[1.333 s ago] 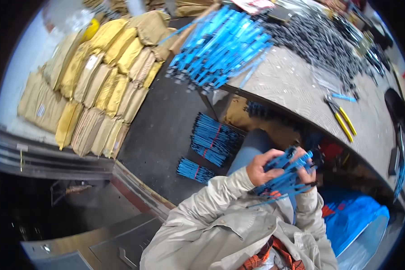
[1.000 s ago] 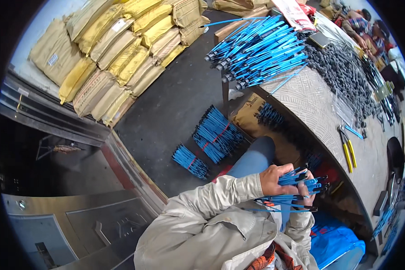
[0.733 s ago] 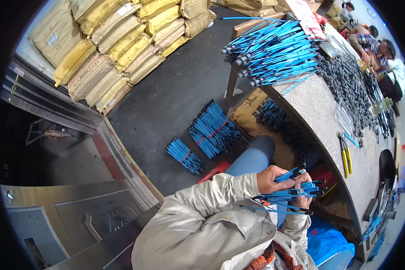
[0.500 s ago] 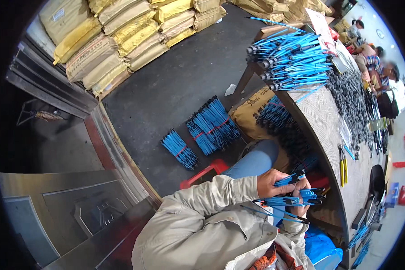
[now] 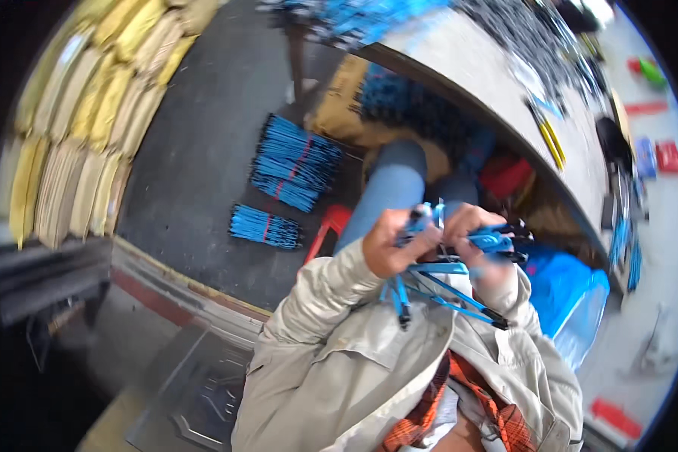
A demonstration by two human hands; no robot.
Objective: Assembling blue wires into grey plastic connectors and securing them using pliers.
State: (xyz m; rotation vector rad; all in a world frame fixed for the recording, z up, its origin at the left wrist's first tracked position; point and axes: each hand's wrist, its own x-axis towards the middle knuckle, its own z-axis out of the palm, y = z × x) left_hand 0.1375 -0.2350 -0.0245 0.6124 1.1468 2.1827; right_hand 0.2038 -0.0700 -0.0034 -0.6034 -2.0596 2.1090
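Above my lap, my left hand (image 5: 388, 245) and my right hand (image 5: 467, 222) are close together, both closed on slim blue rods with black ends. From my right fist a cluster of blue rods (image 5: 493, 241) sticks out to the right. Some loose blue rods (image 5: 452, 294) hang below, between my hands, with black tips pointing down. Motion blurs the fingers, and the part between the hands is hard to make out. On the floor to the left lie a large bundle of blue rods (image 5: 290, 162) and a smaller bundle (image 5: 265, 227), each tied with red.
A table (image 5: 497, 79) curves along the right, bearing yellow-handled pliers (image 5: 551, 143), a heap of black parts (image 5: 520, 38) and blue rods (image 5: 369, 19). A red stool (image 5: 330, 226) stands by my leg. Stacked sacks (image 5: 105, 83) rise at far left; a blue plastic bag (image 5: 561, 282) sits at right.
The view has swung, shifting the table up and the sacks left. My hands have drawn slightly apart, and the rods between them now hang lower. Both hands still grip rods.
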